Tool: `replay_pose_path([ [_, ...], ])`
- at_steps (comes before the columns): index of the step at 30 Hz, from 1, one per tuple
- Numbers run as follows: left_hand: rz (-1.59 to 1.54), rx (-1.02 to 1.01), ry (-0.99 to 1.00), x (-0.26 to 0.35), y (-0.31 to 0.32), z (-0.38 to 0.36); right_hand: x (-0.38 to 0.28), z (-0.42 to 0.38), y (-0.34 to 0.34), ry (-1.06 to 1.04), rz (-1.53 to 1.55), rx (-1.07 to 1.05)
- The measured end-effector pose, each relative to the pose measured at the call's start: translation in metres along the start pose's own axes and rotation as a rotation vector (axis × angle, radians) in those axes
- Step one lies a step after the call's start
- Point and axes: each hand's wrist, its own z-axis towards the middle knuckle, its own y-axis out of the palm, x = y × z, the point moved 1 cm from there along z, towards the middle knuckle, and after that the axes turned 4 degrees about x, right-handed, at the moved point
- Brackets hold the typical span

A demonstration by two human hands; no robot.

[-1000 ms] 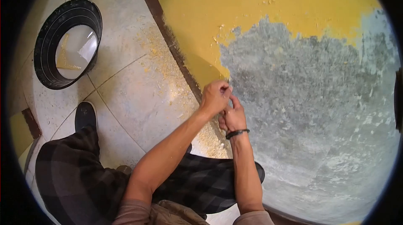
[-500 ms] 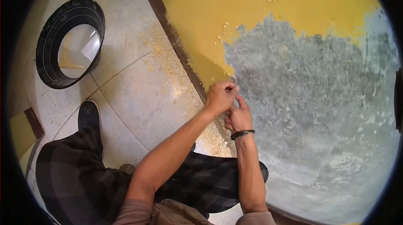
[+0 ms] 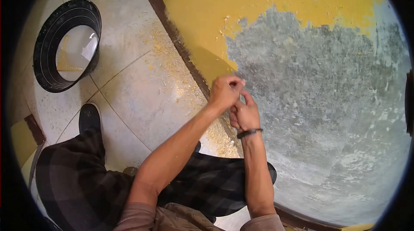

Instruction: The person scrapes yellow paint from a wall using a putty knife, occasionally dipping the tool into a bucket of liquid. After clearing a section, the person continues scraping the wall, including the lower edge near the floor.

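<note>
My left hand point(image 3: 225, 93) is closed, its thumb and fingertips pinched together just in front of the wall. Right against it is my right hand point(image 3: 246, 114), its fingers curled and its index finger raised toward the left fingertips. Anything held between them is too small to make out. A black band point(image 3: 249, 133) circles my right wrist. Behind the hands stands a wall with yellow paint point(image 3: 207, 11) still on one part and a scraped grey patch point(image 3: 310, 71) beside it, with ragged paint edges between.
A black bucket point(image 3: 41, 65) with whitish liquid inside stands on the tiled floor point(image 3: 125, 88) at upper left. Yellow paint flakes point(image 3: 172, 73) litter the tiles along the brown skirting strip point(image 3: 166, 13). My dark shoe point(image 3: 89, 117) is below the bucket.
The view has shifted slightly, so the wall and bucket sit a little further left. My hands stay together in nearly the same pose, with a small upward shift in view.
</note>
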Motion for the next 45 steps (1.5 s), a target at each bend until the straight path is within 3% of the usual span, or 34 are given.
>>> replay_pose_path([
  [2, 0.036, 0.005, 0.058, 0.006, 0.003, -0.001, -0.002, -0.001, -0.004, -0.005, -0.027, 0.006],
  [8, 0.079, 0.029, -0.039, 0.005, -0.008, 0.004, 0.001, 0.009, 0.009, -0.02, -0.033, -0.036],
  [11, 0.141, -0.036, 0.083, 0.009, -0.006, 0.002, -0.003, 0.003, 0.004, -0.07, -0.074, -0.062],
  [15, 0.105, -0.006, -0.049, 0.006, -0.01, 0.009, -0.003, 0.014, 0.01, -0.006, -0.048, -0.044],
  [19, 0.112, 0.011, 0.07, 0.002, -0.009, 0.011, -0.006, 0.006, 0.013, -0.022, -0.07, -0.06],
  [26, 0.039, 0.022, 0.057, -0.002, -0.009, 0.012, -0.007, 0.007, 0.016, -0.028, -0.097, -0.027],
  [30, 0.182, 0.064, 0.04, -0.001, -0.013, 0.026, -0.006, 0.025, 0.02, 0.024, -0.036, -0.047],
  [34, 0.1, 0.008, 0.004, 0.003, -0.013, 0.014, -0.005, 0.01, 0.018, -0.118, -0.089, -0.068],
  [36, 0.03, 0.032, 0.043, 0.004, -0.011, 0.014, -0.01, 0.007, 0.016, -0.026, -0.046, -0.061],
  [39, 0.247, 0.034, 0.028, 0.002, -0.014, 0.025, 0.002, 0.033, 0.016, -0.041, -0.032, -0.079],
  [43, 0.081, 0.017, 0.008, 0.017, -0.013, 0.01, -0.005, 0.012, 0.015, -0.129, -0.087, -0.08],
  [44, 0.069, 0.047, 0.116, 0.013, -0.005, 0.01, -0.014, 0.01, 0.015, -0.138, -0.093, -0.092],
  [45, 0.071, 0.033, 0.055, 0.014, -0.006, 0.015, -0.02, 0.009, 0.011, -0.062, -0.095, -0.076],
])
